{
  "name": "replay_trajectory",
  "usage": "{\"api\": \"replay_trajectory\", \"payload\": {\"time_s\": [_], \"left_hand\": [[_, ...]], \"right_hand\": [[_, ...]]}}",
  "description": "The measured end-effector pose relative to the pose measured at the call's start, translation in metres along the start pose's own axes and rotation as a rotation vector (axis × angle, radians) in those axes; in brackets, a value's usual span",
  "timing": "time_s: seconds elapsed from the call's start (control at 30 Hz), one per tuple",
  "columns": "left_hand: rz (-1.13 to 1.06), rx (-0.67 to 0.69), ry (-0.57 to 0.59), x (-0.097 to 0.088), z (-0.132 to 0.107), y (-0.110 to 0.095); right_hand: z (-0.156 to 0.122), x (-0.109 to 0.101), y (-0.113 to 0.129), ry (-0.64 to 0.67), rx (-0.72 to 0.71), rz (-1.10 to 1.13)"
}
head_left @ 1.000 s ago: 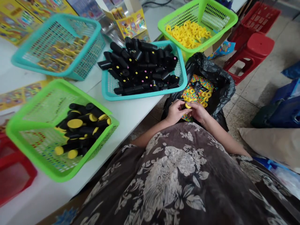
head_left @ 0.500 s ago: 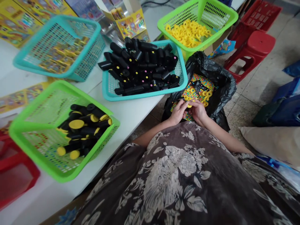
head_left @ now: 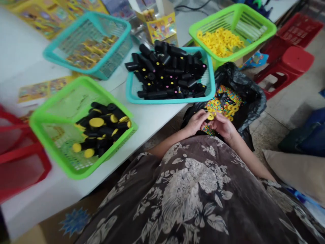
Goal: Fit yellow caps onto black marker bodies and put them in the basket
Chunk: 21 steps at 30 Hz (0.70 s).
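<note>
My left hand (head_left: 196, 122) and my right hand (head_left: 223, 125) meet over my lap, fingers pinched together on a small yellow ring (head_left: 210, 117). Just beyond them a black plastic bag (head_left: 250, 95) lies open, filled with small coloured beads and several yellow rings (head_left: 223, 101). On the white table (head_left: 149, 118) to the left, a teal basket (head_left: 132, 95) holds several black tubes (head_left: 170, 71). A green basket (head_left: 61, 159) nearer to me holds black tubes with yellow caps (head_left: 101, 127).
A green basket (head_left: 254, 42) of yellow rings stands at the back right. Another teal basket (head_left: 83, 61) with yellow printed packs stands at the back left, a printed carton (head_left: 161, 25) behind. Red baskets (head_left: 17, 159) sit at the left; a red stool (head_left: 289, 66) stands on the floor.
The view has shifted so everything sits further right and slightly lower. My hands stay together over the bag, still pinching the yellow ring.
</note>
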<state>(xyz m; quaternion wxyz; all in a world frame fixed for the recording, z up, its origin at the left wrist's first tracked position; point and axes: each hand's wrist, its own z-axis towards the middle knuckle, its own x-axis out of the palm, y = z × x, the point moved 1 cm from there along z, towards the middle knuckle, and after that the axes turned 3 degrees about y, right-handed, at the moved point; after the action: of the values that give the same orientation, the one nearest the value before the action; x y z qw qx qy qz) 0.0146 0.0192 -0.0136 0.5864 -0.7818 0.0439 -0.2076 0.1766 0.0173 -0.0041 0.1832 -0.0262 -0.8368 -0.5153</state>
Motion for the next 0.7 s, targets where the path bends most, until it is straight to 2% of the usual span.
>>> {"api": "replay_trajectory", "payload": {"time_s": [0.1,0.17,0.27,0.37,0.5,0.6,0.7], "left_hand": [[0.003,-0.036,0.002,0.006,-0.006,-0.001],[-0.004,-0.037,0.048,0.008,-0.006,-0.001],[0.000,0.007,0.108,0.002,-0.003,-0.004],[0.019,0.034,0.149,-0.004,-0.008,-0.009],[0.023,-0.008,0.138,-0.005,-0.014,-0.014],[0.055,-0.016,0.139,-0.007,-0.014,-0.015],[0.119,0.001,0.137,-0.009,-0.014,-0.019]], "right_hand": [[-0.002,-0.001,-0.001,-0.035,0.048,-0.056],[0.001,-0.007,-0.001,-0.051,0.072,-0.096],[0.013,-0.016,0.000,0.006,0.099,-0.176],[0.018,-0.020,-0.003,0.050,0.033,-0.219],[0.014,-0.019,-0.008,0.001,-0.083,-0.246],[0.012,-0.013,-0.007,-0.044,-0.148,-0.243],[0.009,0.000,-0.003,-0.079,-0.136,-0.180]]}}
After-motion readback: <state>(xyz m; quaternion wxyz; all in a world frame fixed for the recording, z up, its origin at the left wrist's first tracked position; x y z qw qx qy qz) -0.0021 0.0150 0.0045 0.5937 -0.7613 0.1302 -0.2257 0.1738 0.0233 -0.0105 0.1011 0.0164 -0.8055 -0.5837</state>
